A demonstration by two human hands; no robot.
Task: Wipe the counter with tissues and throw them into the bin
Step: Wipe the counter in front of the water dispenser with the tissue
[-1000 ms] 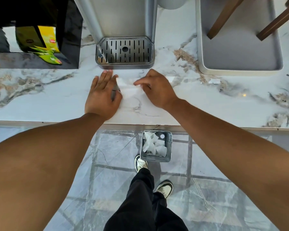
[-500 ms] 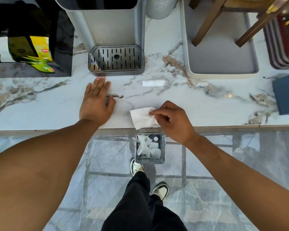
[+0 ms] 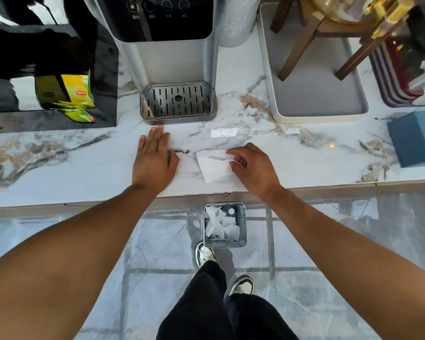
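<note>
Meanwhile, right hand (image 3: 252,171) pinches the tissue (image 3: 215,166) on the counter (image 3: 59,165); left hand (image 3: 153,160) lies spread flat.

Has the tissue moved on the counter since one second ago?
Yes. The tissue was close to the drip tray of the water dispenser; now it lies nearer the counter's front edge, above the bin, pinched by the right hand.

The counter (image 3: 317,163) front strip is left open. Its back is blocked by a dispenser (image 3: 172,57) (centre) and a tray (image 3: 314,104).
</note>
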